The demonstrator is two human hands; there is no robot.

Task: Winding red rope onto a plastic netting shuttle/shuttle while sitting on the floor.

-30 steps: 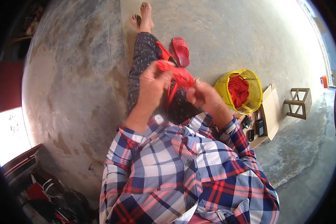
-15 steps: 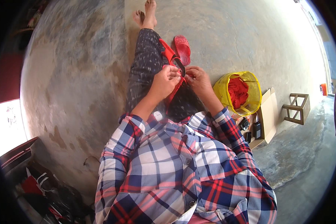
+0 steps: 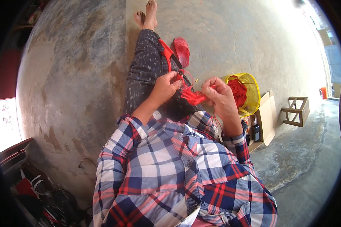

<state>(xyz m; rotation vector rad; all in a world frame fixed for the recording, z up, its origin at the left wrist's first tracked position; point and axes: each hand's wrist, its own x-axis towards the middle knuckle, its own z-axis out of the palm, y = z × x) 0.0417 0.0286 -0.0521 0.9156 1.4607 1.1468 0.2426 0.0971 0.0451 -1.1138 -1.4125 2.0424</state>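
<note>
So the person's sitting on the concrete floor (image 3: 64, 75) with legs stretched out, working a bunch of red cord (image 3: 191, 95) over the lap. The cord sits right between the two hands: left hand (image 3: 165, 87) has its fingers (image 3: 175, 77) pinched together on the far left end, right hand (image 3: 219, 94) has its fingers (image 3: 208, 86) clamped on the right end, and the tangle hangs in the gap. Off to the right there's a yellow basket (image 3: 254, 94) with more red stuff in it, a cardboard box (image 3: 267, 117) beside that, and a red sandal (image 3: 182, 51) farther out.
</note>
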